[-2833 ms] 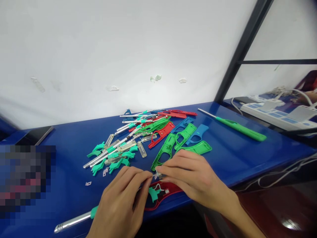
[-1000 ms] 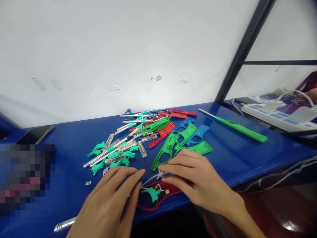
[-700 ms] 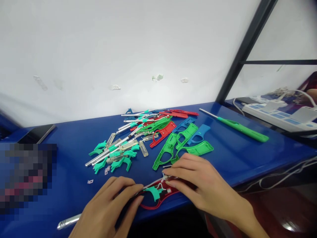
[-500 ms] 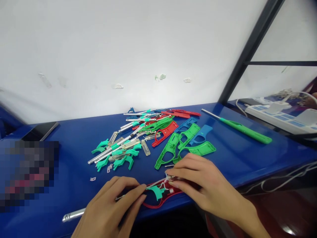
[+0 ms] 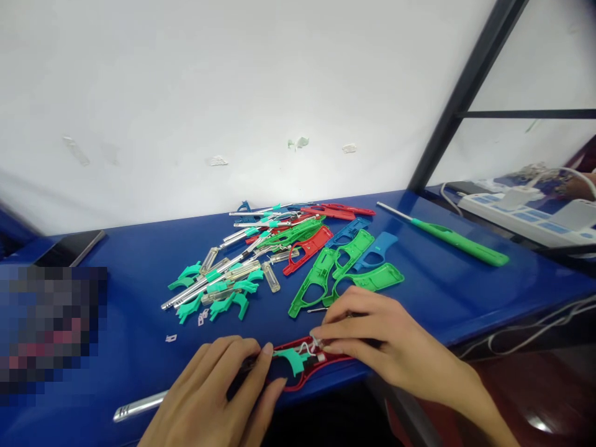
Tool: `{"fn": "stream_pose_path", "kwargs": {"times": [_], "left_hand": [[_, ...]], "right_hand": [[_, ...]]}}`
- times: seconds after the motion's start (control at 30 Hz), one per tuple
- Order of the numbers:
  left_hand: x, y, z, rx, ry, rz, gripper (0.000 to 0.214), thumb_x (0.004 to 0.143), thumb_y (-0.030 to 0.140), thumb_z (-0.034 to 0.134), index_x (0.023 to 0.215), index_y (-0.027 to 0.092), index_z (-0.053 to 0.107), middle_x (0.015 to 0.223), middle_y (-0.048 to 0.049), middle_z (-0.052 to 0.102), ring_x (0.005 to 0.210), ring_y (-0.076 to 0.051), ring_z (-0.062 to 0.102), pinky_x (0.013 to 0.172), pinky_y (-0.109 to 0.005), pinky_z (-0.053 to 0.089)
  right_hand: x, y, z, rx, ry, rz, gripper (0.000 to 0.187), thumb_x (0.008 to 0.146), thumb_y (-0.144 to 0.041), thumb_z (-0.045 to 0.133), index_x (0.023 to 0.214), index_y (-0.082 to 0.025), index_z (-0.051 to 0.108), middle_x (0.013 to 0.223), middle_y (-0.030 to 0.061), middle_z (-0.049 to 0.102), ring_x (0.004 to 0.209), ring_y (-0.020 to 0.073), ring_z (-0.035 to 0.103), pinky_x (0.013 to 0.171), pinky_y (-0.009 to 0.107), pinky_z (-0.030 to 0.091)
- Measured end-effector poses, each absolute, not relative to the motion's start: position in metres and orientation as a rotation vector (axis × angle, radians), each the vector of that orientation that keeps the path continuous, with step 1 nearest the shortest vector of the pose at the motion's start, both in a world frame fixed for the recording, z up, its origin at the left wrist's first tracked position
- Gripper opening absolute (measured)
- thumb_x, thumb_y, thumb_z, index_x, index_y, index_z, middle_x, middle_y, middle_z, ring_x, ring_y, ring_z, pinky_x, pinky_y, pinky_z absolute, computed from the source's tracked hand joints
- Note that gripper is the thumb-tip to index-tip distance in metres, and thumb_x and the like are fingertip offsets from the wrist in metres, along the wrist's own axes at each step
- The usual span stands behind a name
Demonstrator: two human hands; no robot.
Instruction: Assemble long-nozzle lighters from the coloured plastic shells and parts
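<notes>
Red casing (image 5: 313, 371) holds one teal trigger (image 5: 295, 359); right grip (image 5: 321, 340) pinches one clear piece (image 5: 316, 342), left grip (image 5: 274, 366) unclear.

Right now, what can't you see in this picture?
All in the head view:
Silver tube, one end: hidden by left hand.
Red shell, right end: hidden by right hand.
Dark device, near end: hidden by pixelated patch.
Small pale pieces, fine shape: too small.
</notes>
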State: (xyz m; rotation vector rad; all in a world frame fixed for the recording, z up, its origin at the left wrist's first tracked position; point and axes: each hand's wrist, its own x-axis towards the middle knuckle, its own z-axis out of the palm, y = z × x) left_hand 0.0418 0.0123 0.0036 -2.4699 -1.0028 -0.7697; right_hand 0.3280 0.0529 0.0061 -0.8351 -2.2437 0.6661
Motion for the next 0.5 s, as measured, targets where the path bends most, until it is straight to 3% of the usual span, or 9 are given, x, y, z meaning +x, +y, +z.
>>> {"fn": "stream_pose_path", "kwargs": {"times": [0.2,0.33,0.5], "left_hand": [[0.043,0.011,-0.014,-2.398,-1.034,-0.768,0.035,0.113,0.024,0.04,0.12,0.015,0.073,0.105,-0.0097,0.076,0.092,-0.021,0.073,0.078,-0.03,0.066],[0.049,0.012,-0.012,-2.478,-1.02,-0.783,0.04,0.109,0.012,0.035,0.129,0.012,0.069,0.112,-0.0108,0.076,0.098,-0.02,0.073,0.081,-0.026,0.066],[0.062,0.015,0.0,-2.58,-0.956,-0.739,0.041,0.109,0.012,0.033,0.123,0.015,0.071,0.1,-0.0078,0.076,0.087,-0.018,0.074,0.078,-0.026,0.066]], "right_hand": [[0.33,0.053,0.009,-0.864,-2.257,0.758,0.023,0.106,-0.024,0.067,0.124,-0.029,0.081,0.111,-0.0002,0.073,0.103,0.0132,0.064,0.091,0.024,0.048],[0.333,0.05,0.009,-0.906,-2.304,0.726,0.025,0.108,-0.024,0.064,0.126,-0.032,0.079,0.115,0.0005,0.069,0.106,0.0145,0.061,0.091,0.026,0.048],[0.335,0.044,0.014,-0.962,-2.387,0.655,0.037,0.111,-0.015,0.051,0.132,-0.034,0.074,0.119,0.002,0.066,0.107,0.0174,0.059,0.093,0.031,0.048]]}}
